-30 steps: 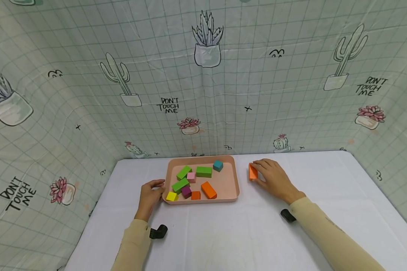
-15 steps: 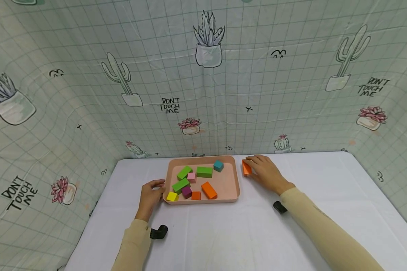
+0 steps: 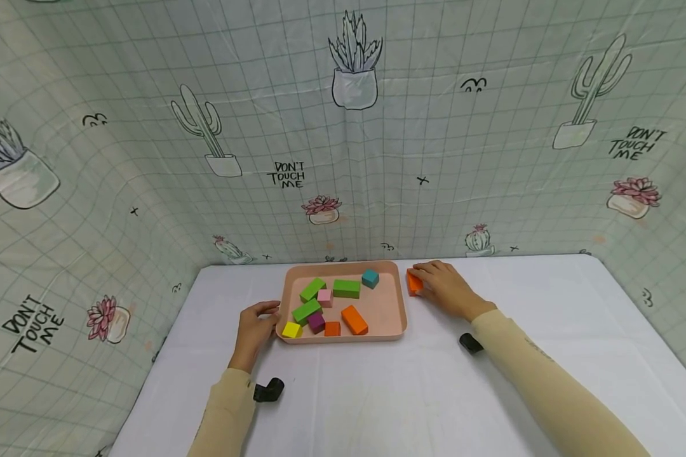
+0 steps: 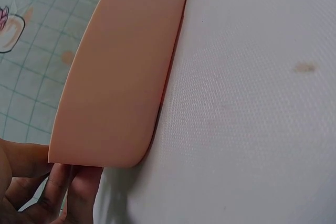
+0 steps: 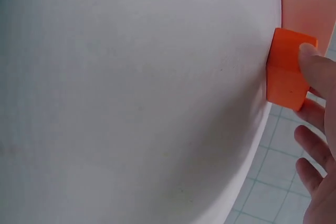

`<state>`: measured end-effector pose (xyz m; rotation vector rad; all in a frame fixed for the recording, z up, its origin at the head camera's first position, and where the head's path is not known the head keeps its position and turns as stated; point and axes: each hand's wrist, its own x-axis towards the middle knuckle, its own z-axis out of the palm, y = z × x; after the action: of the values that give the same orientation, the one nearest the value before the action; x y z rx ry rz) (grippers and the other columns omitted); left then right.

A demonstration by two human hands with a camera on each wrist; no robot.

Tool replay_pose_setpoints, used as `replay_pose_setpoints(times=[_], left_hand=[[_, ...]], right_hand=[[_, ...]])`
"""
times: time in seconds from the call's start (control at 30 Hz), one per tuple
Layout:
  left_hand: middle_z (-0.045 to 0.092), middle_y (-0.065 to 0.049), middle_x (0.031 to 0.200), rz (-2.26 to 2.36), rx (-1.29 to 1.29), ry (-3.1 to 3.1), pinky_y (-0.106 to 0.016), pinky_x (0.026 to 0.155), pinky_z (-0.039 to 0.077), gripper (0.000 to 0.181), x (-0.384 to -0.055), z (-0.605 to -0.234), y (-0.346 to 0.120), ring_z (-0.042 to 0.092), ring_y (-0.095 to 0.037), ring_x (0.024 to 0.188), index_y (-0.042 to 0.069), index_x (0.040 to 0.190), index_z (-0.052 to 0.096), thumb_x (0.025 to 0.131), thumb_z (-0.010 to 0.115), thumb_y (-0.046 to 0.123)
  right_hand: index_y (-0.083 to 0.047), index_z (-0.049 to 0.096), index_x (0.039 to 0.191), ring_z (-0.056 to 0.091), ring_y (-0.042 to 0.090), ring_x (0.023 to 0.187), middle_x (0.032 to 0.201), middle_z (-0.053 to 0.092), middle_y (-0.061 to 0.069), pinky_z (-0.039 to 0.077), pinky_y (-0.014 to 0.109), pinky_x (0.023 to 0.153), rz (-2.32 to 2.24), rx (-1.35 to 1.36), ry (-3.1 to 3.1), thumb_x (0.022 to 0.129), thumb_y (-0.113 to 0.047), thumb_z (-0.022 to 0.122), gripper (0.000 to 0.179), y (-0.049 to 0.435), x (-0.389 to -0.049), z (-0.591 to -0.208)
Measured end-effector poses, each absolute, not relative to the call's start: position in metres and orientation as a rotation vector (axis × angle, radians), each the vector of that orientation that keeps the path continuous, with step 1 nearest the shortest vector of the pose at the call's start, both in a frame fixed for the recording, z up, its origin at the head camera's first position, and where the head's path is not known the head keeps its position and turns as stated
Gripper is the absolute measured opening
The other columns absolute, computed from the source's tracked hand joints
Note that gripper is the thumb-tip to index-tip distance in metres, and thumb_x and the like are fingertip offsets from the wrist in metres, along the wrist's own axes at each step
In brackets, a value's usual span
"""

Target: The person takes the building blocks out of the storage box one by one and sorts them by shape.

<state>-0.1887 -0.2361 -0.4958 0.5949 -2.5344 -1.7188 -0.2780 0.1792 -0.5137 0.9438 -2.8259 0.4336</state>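
Observation:
In the head view, my right hand (image 3: 447, 289) pinches an orange block (image 3: 414, 283) on the white table, just right of the tray. The right wrist view has the thumb on that orange block (image 5: 287, 69), near the tray's wall. My left hand (image 3: 255, 331) touches the left side of the peach tray (image 3: 377, 338) with its fingertips. In the left wrist view the fingers end at the corner of the tray (image 4: 115, 77); their tips are partly hidden. Inside the tray lie several green blocks (image 3: 346, 289), an orange block (image 3: 354, 320) and several small cubes.
The small cubes are blue (image 3: 370, 278), pink (image 3: 325, 298), purple (image 3: 316, 322), yellow (image 3: 291, 329) and orange (image 3: 332, 328). White cloth covers the table (image 3: 354, 400). A printed curtain (image 3: 343, 152) stands behind and at both sides. Black camera mounts (image 3: 269, 390) stick out at the wrists.
My right hand has moved left with the orange block, up beside the tray's right side, and has barely moved in the last half second. The left hand and tray have stayed put.

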Motion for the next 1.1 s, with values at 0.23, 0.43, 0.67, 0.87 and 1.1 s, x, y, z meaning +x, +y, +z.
replay_pose_setpoints(times=[0.23, 0.43, 0.67, 0.87, 1.1], left_hand=[[0.066, -0.025, 0.124, -1.713, 0.607, -2.535, -0.019, 0.061, 0.051, 0.03, -0.19, -0.494, -0.234, 0.061, -0.015, 0.076, -0.006, 0.13, 0.07, 0.102, 0.062, 0.002], [0.065, -0.026, 0.126, -1.71, 0.609, -2.544, -0.02, 0.063, 0.051, 0.031, -0.189, -0.494, -0.233, 0.061, -0.017, 0.08, -0.006, 0.131, 0.069, 0.102, 0.062, 0.003], [0.066, -0.025, 0.127, -1.697, 0.614, -2.546, -0.019, 0.062, 0.051, 0.031, -0.189, -0.496, -0.234, 0.06, -0.015, 0.078, -0.005, 0.13, 0.07, 0.101, 0.062, 0.003], [0.065, -0.026, 0.127, -1.693, 0.604, -2.552, -0.02, 0.063, 0.052, 0.031, -0.189, -0.496, -0.236, 0.061, -0.015, 0.079, -0.006, 0.131, 0.069, 0.102, 0.062, 0.004], [0.065, -0.026, 0.126, -1.709, 0.62, -2.542, -0.019, 0.06, 0.051, 0.031, -0.189, -0.496, -0.235, 0.06, -0.012, 0.072, -0.006, 0.131, 0.069, 0.102, 0.064, 0.003]], right_hand=[[0.0, 0.061, 0.146, 0.053, 0.047, 0.135, 0.149, 0.057, 0.024, 0.041, 0.064, 0.113, 0.524, 0.93, -2.852, 0.099, -0.021, 0.076, 0.053, 0.181, -0.278, -0.513], [0.0, 0.061, 0.144, 0.052, 0.044, 0.135, 0.149, 0.057, 0.022, 0.041, 0.063, 0.113, 0.553, 0.895, -2.765, 0.097, -0.018, 0.078, 0.053, 0.174, -0.274, -0.507], [-0.001, 0.065, 0.141, 0.055, 0.041, 0.131, 0.142, 0.063, 0.018, 0.042, 0.06, 0.113, 0.585, 0.966, -2.693, 0.095, -0.014, 0.08, 0.05, 0.151, -0.269, -0.486], [-0.003, 0.067, 0.138, 0.057, 0.038, 0.13, 0.14, 0.065, 0.014, 0.042, 0.057, 0.114, 0.546, 1.044, -2.695, 0.094, -0.009, 0.081, 0.047, 0.134, -0.271, -0.48], [-0.006, 0.067, 0.139, 0.056, 0.038, 0.132, 0.14, 0.065, 0.014, 0.042, 0.058, 0.115, 0.539, 1.145, -2.695, 0.095, -0.006, 0.079, 0.046, 0.119, -0.278, -0.479]])
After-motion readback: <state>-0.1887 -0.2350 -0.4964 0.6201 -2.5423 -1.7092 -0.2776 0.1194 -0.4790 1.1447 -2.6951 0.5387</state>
